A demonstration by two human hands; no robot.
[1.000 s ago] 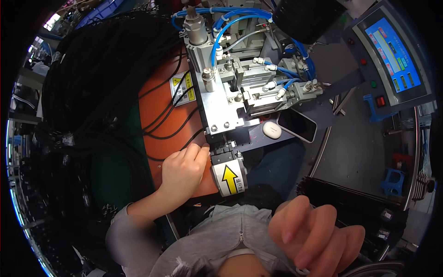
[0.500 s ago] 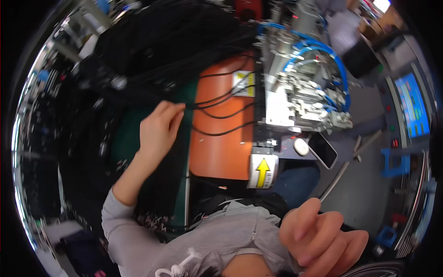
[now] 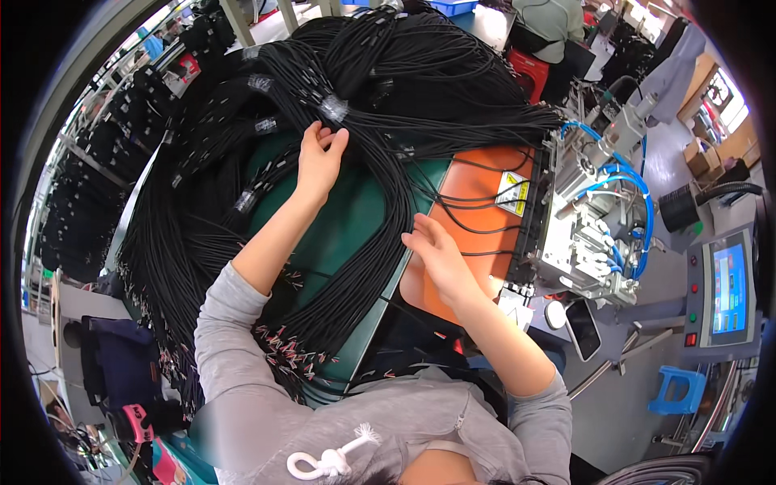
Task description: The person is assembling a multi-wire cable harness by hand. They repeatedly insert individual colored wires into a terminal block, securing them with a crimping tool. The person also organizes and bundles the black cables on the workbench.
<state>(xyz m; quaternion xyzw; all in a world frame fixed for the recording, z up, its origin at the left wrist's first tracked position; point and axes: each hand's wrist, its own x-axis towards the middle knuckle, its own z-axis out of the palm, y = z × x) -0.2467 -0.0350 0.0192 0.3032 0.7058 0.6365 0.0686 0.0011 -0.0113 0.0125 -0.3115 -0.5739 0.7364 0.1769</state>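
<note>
A thick bundle of black cables (image 3: 388, 186) curves over the green table top, bound with clear wrap (image 3: 333, 107) near its upper bend. Just below that wrap is my left hand (image 3: 320, 166), its thumb and fingers apart and loosely bent. It is at the cables, but whether it touches them I cannot tell. My right hand (image 3: 440, 257) is open beside the bundle's right side, over the edge of the orange plate (image 3: 465, 283), fingers stretched toward the cables. Stripped red and white wire ends (image 3: 291, 352) fan out at the bundle's near end.
Several single cables run across the orange plate into a metal machine (image 3: 582, 234) with blue air tubes (image 3: 643, 194). A phone (image 3: 582, 330) and a round white item (image 3: 555, 314) lie below it. At the right stand a control screen (image 3: 727, 287) and a blue stool (image 3: 677, 390). A person (image 3: 550, 28) sits beyond.
The view has shifted and sharpened. My right hand has come from the lower right, loosely curled, up to the cable bundle and opened. My left hand has left the single cables for the wrapped bundle.
</note>
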